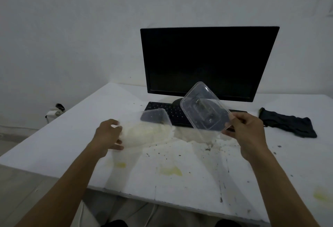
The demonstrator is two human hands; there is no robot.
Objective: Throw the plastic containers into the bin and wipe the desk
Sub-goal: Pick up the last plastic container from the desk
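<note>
My left hand (108, 134) grips the left end of a clear plastic container (149, 129), lifted just above the white desk (54, 145) in front of the keyboard. My right hand (246, 129) pinches the near edge of a second clear plastic container (203, 107), tilted up in front of the monitor. A dark cloth (288, 124) lies on the desk at the right. Yellow stains (171, 170) and dark crumbs (207, 149) mark the desk's front half. No bin shows in the frame.
A black monitor (207, 60) stands at the back of the desk with a black keyboard (162, 109) before it. The wall runs behind. A socket with a plug (55, 111) sits low on the left wall. Floor lies left of the desk's edge.
</note>
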